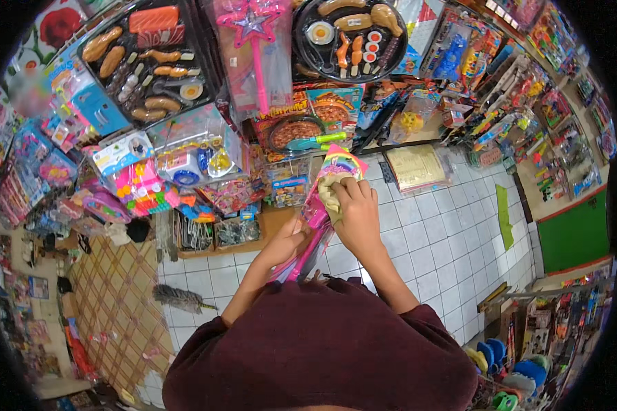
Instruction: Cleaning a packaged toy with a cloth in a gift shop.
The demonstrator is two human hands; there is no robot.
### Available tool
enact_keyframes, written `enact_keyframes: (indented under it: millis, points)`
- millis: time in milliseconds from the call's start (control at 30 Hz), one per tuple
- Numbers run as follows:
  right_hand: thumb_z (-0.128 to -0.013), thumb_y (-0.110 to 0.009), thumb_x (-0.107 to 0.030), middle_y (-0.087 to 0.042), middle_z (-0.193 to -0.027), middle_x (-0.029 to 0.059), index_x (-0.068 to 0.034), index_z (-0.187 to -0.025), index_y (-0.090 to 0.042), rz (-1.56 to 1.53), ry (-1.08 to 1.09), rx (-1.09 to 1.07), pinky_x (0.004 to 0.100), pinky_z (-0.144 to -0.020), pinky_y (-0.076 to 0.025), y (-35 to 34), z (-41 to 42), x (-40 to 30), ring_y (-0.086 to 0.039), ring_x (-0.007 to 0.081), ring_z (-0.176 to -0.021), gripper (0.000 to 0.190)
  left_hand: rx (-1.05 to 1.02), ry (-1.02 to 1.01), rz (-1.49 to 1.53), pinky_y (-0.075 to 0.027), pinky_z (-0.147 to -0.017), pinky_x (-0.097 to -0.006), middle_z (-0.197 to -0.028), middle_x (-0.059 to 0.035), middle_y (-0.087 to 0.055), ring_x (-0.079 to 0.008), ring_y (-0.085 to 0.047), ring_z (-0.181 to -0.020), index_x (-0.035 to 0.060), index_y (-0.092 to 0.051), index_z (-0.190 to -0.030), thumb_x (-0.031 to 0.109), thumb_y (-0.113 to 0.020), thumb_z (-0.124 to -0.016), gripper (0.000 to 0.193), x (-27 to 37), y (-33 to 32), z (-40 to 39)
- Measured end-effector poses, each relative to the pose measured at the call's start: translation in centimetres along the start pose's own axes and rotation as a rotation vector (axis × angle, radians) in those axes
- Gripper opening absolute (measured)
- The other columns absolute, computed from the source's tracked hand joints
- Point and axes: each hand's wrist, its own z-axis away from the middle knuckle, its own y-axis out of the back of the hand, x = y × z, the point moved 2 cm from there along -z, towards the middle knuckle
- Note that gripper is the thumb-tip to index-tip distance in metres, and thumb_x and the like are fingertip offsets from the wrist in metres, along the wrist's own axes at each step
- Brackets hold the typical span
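Note:
A pink toy wand in clear plastic packaging (pixel 308 246), with a rainbow-printed card (pixel 341 160) at its upper end, slants up from my body in front of me. My left hand (pixel 287 241) grips the package around its middle. Bunched in my right hand (pixel 356 205) is a pale yellow cloth (pixel 330 198), pressed against the package just below the rainbow print. Beyond the card lies a toy spatula with a green handle (pixel 331 137), over a boxed toy pizza set (pixel 295 128).
Packed toy food trays (pixel 350 76) and a packaged pink star wand (pixel 258 67) fill the display ahead. An open cardboard box of small packets (pixel 259 226) stands at its foot. A grey feather duster (pixel 180 298) lies on the tiled floor (pixel 416 241) at left; a papers bundle (pixel 416 167) lies ahead right.

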Motion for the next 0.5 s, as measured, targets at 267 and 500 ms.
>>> enact_keyframes:
  millis: [267,500]
  points:
    - [-0.057,-0.058,-0.002,-0.055,-0.082,0.0086,-0.003,-0.080,-0.061,-0.381,0.153,-0.045,0.0374,-0.070,-0.038,0.7,-1.3,3.6,-0.049,0.0289,-0.081,0.023,-0.090,-0.084,0.100,-0.036,-0.092,-0.0277,-0.122,-0.0070,-0.045,-0.0153,-0.045,-0.107,0.0017,-0.033,-0.129,0.003,-0.046,-0.086,0.045,1.6,-1.4,0.7]
    - [-0.059,-0.061,-0.007,-0.057,-0.084,0.0079,-0.003,-0.080,-0.059,-0.224,0.468,-0.279,0.0369,-0.074,-0.042,3.2,-1.8,3.5,-0.052,0.0276,-0.081,0.021,-0.258,-0.061,-0.094,-0.029,-0.097,-0.0288,-0.121,-0.0049,-0.048,-0.0141,-0.041,-0.112,0.0015,-0.038,-0.127,0.015,-0.053,-0.086,0.046,0.5,-0.3,0.4]
